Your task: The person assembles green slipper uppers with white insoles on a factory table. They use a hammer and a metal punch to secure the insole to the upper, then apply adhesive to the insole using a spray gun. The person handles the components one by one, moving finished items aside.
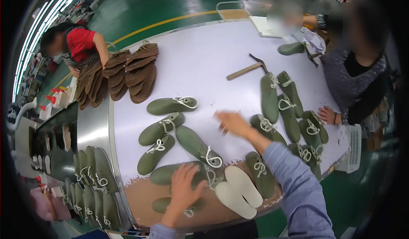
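My left hand (186, 185) has its fingers spread over a green shoe last (164, 175) near the table's front edge; whether it presses on it I cannot tell. Another green last (161, 205) lies partly hidden under that wrist. My right hand (232, 123) is over the middle of the table, its fingers smeared by motion. Nearest it on the left are a green last with a white cord loop (194, 143) and another one (166, 106) lying sideways. A pair of white insoles (238, 192) rests to the right of my left hand.
More corded lasts (269, 98) lie at the right, with a wooden-handled hammer (245, 71) beyond. Stacked brown shoe uppers (142, 75) stand at the far left. A conveyor (93, 124) with lasts runs along the left. A co-worker's hand (327, 114) touches the right edge.
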A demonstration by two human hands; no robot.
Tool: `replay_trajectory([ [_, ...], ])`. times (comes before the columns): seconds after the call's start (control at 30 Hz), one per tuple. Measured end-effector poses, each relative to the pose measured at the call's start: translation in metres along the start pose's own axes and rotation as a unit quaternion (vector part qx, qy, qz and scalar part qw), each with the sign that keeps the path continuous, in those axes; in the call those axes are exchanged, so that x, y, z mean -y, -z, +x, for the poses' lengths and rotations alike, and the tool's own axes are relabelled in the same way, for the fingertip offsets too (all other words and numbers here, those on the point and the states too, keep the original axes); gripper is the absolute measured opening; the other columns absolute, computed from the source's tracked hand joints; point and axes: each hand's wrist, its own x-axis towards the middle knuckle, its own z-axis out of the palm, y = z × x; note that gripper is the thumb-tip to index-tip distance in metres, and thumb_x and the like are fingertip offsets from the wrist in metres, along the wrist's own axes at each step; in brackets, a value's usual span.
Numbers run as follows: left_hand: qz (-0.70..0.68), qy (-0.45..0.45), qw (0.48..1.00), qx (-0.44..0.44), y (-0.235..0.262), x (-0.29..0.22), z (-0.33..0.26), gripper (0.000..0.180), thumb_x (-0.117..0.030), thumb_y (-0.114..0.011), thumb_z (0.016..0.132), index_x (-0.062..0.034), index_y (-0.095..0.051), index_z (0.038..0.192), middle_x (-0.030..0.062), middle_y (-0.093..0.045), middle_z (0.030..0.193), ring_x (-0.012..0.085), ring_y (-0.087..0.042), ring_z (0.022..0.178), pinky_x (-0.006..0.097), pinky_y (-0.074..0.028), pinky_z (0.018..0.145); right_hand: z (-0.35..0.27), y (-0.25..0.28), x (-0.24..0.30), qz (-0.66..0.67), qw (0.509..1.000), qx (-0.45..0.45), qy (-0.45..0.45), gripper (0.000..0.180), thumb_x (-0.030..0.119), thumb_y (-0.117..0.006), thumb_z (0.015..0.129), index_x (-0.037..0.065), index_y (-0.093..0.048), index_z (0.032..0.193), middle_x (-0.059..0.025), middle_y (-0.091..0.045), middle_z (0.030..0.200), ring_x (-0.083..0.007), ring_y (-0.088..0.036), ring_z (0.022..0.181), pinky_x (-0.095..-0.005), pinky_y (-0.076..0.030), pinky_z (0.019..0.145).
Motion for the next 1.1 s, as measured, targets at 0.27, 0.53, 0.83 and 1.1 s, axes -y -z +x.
replay_trajectory([
  [0.27,0.073,0.072,0.993,-0.057,0.021,0.036,0.079,0.067,-0.035,-0.08,0.087,-0.0106,-0.056,0.145,0.021,-0.048,0.151,0.0455,-0.037,0.147,0.059,-0.032,0.118,0.193,0.143,-0.059,-0.299,0.893,-0.329,-0.068,0.06,0.061,-0.045,0.101,0.02,-0.052,0.144,-0.032,-0.061,0.128,-0.0492,-0.064,0.115,-0.0582,-0.05,0.098],
  [0.53,0.137,0.038,0.99,0.012,0.005,0.112,0.28,0.064,-0.045,-0.083,0.081,-0.0078,-0.066,0.13,0.0162,-0.064,0.127,0.0362,-0.056,0.125,0.054,-0.043,0.103,0.134,0.117,-0.06,0.112,0.959,-0.258,-0.021,0.05,0.011,-0.055,0.092,0.018,-0.041,0.139,-0.0075,-0.054,0.074,-0.0181,-0.055,0.051,-0.035,-0.038,0.038],
  [0.83,0.134,-0.074,0.982,0.105,0.008,0.131,0.183,0.056,-0.051,-0.083,0.078,-0.0117,-0.067,0.115,0.0106,-0.063,0.119,0.0341,-0.056,0.121,0.065,-0.031,0.115,-0.107,0.027,-0.088,-0.337,0.929,-0.153,0.005,0.035,0.02,-0.074,0.091,-0.001,-0.051,0.106,-0.031,-0.066,0.099,-0.0532,-0.067,0.085,-0.0597,-0.055,0.076],
  [1.1,0.133,0.008,0.985,0.108,0.011,0.125,0.086,0.079,-0.073,-0.067,0.084,-0.0077,-0.066,0.129,0.015,-0.061,0.136,0.0342,-0.052,0.135,0.067,-0.028,0.117,-0.086,0.005,-0.174,-0.33,0.921,-0.192,-0.082,0.045,0.03,-0.082,0.079,-0.002,-0.068,0.106,-0.0268,-0.074,0.099,-0.0439,-0.072,0.096,-0.0519,-0.057,0.088],
])
